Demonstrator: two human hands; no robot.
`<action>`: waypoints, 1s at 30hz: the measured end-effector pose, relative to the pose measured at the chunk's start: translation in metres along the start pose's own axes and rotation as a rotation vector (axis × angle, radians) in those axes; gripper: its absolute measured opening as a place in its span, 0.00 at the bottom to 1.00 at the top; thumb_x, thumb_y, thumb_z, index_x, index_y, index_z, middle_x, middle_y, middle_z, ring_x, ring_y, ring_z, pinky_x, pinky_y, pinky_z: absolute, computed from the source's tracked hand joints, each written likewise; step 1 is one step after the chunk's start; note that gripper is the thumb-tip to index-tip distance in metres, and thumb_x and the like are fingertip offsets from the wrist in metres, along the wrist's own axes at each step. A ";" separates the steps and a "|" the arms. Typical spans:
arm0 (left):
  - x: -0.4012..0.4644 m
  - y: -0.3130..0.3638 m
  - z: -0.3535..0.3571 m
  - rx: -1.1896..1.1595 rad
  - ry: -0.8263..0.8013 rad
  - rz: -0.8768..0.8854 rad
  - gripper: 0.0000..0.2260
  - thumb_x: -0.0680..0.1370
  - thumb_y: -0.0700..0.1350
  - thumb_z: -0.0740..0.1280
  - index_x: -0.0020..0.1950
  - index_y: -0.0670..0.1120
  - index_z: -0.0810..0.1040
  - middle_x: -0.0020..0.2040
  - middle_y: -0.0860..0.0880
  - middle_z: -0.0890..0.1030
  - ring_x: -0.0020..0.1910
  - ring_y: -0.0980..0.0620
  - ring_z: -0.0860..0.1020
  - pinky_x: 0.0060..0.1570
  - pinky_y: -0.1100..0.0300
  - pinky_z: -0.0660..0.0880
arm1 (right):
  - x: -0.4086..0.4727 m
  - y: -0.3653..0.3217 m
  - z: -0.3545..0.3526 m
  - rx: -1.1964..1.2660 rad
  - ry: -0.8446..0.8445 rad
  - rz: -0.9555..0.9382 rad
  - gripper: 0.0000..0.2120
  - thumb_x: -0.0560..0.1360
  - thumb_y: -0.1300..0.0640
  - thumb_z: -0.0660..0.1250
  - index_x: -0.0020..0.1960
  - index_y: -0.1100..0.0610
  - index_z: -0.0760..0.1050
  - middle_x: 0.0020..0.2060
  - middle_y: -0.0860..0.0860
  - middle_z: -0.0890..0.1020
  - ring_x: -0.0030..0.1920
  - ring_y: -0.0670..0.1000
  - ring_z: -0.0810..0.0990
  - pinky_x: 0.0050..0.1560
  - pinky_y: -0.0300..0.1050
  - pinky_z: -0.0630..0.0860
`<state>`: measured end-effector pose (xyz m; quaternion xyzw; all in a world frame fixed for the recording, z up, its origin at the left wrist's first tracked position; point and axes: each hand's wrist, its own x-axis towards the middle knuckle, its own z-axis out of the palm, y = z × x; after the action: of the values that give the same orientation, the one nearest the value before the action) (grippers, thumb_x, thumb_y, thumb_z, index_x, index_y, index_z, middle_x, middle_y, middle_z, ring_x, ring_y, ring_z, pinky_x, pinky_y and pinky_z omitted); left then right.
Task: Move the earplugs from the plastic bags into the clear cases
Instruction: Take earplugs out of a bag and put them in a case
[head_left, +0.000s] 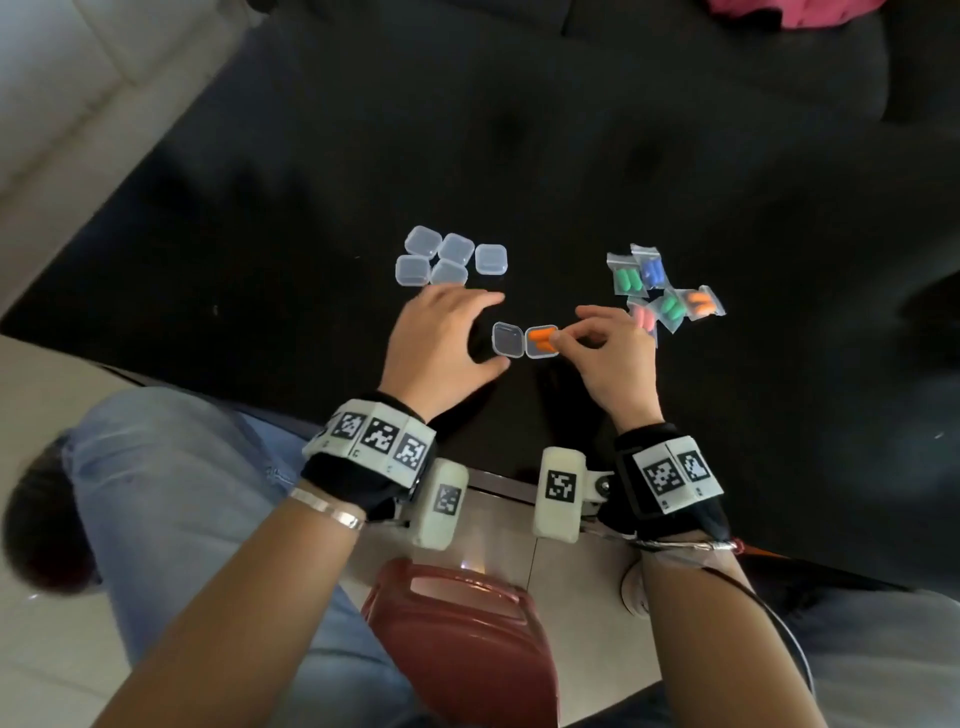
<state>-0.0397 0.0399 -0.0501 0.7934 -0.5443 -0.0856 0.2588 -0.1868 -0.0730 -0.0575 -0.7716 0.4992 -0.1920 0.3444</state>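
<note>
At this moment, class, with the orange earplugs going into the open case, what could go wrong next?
1. The open case is light and the left hand only hovers beside it, so a push from the right hand may slide it.
2. The orange earplugs might spring out before the lid closes.
3. The bags lie right behind the right hand; drawing back could scatter them.

Five closed clear cases (451, 255), one open case (524, 340) with orange earplugs (540, 336), and about five plastic bags (665, 291) are counted.
</note>
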 end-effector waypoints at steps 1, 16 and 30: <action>0.004 0.003 0.004 0.014 -0.064 -0.001 0.28 0.69 0.53 0.73 0.67 0.49 0.71 0.62 0.50 0.77 0.64 0.49 0.71 0.63 0.54 0.66 | 0.002 0.001 0.001 -0.013 -0.014 0.008 0.08 0.72 0.54 0.71 0.46 0.58 0.83 0.60 0.51 0.77 0.55 0.42 0.72 0.51 0.38 0.66; 0.011 0.001 0.021 -0.107 -0.033 0.009 0.17 0.72 0.51 0.71 0.59 0.48 0.76 0.51 0.54 0.83 0.51 0.54 0.79 0.58 0.56 0.67 | 0.009 0.004 0.000 0.021 -0.105 0.060 0.07 0.72 0.56 0.70 0.46 0.58 0.83 0.60 0.51 0.77 0.51 0.42 0.71 0.46 0.35 0.68; 0.010 0.009 0.014 -0.113 -0.078 -0.031 0.18 0.72 0.51 0.71 0.59 0.48 0.76 0.50 0.53 0.83 0.50 0.55 0.80 0.56 0.53 0.73 | 0.000 0.001 -0.003 -0.180 -0.093 -0.273 0.10 0.74 0.56 0.69 0.55 0.53 0.80 0.50 0.47 0.75 0.45 0.41 0.73 0.45 0.28 0.70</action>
<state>-0.0494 0.0234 -0.0562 0.7819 -0.5360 -0.1510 0.2803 -0.1891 -0.0738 -0.0564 -0.8678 0.3886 -0.1558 0.2675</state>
